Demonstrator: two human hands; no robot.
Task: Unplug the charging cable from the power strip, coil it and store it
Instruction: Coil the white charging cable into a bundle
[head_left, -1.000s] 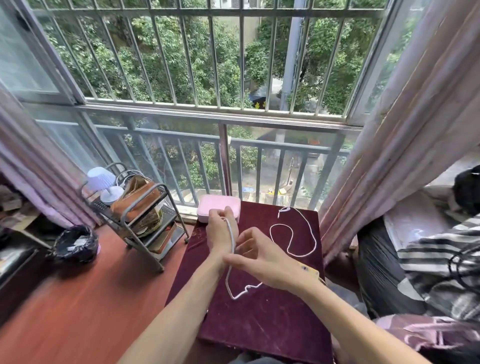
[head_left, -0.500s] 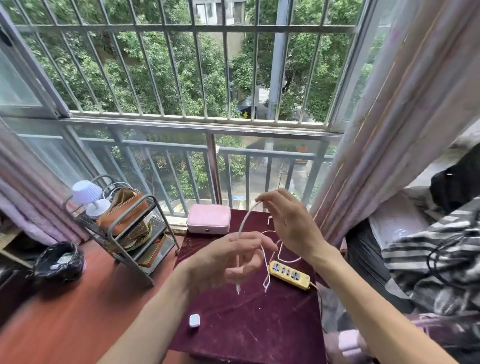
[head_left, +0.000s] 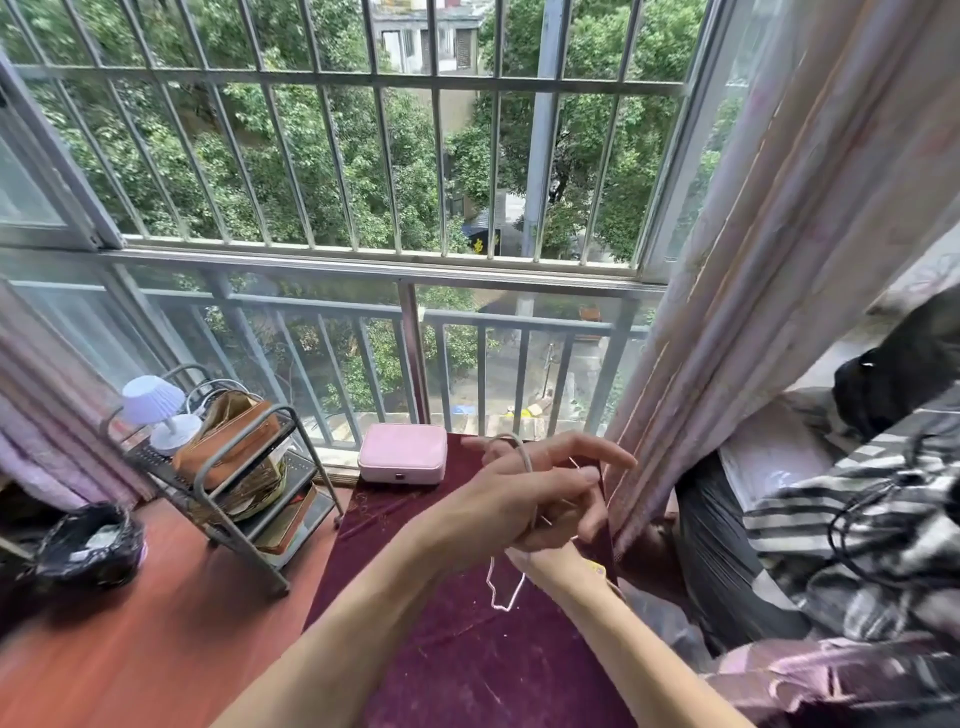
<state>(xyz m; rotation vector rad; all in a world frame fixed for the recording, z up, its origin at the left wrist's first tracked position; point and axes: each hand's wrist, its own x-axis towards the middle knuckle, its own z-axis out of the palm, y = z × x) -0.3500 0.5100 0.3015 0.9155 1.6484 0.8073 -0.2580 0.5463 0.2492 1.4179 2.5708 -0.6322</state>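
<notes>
1. Left hand (head_left: 511, 493): forearm enters from 7 o'clock and crosses over the other wrist. Palm down, fingers stretched toward 3 o'clock. The cable loops over its back; grip on the cable cannot be told.
2. Right hand (head_left: 558, 522): forearm enters from 5 o'clock. Hand lies largely hidden under the left one, with fingers curled; one fingertip shows near the curtain edge. Whether it pinches the cable cannot be told.
3. Cable (head_left: 503, 590): thin, white. One arc rises over the left hand at 12 o'clock of the hands; thin strands run between the fingers; a slack loop hangs below the wrists at 6 o'clock, over the table.
4. Table (head_left: 467, 670): dark red top, at lower centre.
5. Power strip (head_left: 596, 568): yellow, only a corner visible at 4 o'clock of the hands, beside the right wrist.
6. Pink box (head_left: 402, 453): closed, on the table's far edge, at 10 o'clock of the hands.
7. Curtain (head_left: 769, 291): pale, striped, hanging at 3 o'clock, just beside the fingertips.
8. Metal shelf cart (head_left: 244, 499): on the floor at 9 o'clock, bearing a brown bag (head_left: 226, 444) and a small white lamp (head_left: 156, 408).
9. Bin (head_left: 91, 543): lined in black, at far 9 o'clock on the floor.
</notes>
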